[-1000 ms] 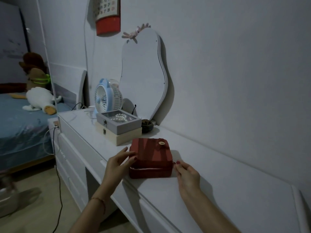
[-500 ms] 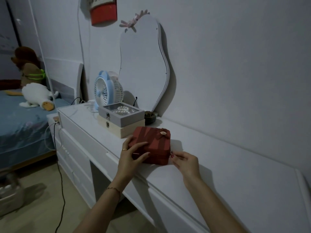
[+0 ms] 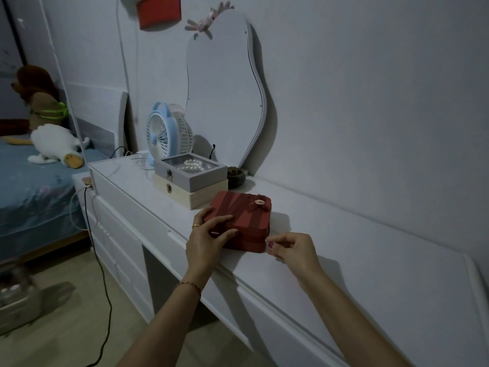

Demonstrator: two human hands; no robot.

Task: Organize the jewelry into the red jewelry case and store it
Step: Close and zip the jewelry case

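On the worktop's near edge sits the closed red case (image 3: 242,223) — left hand (image 3: 209,241) spread over its near-left corner to steady it, right hand (image 3: 292,249) pinching at the near-right corner, likely a zipper pull.

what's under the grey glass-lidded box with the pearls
The grey glass-lidded box sits stacked on a cream wooden box with a metal clasp. The cream box is shut, so its contents stay hidden.
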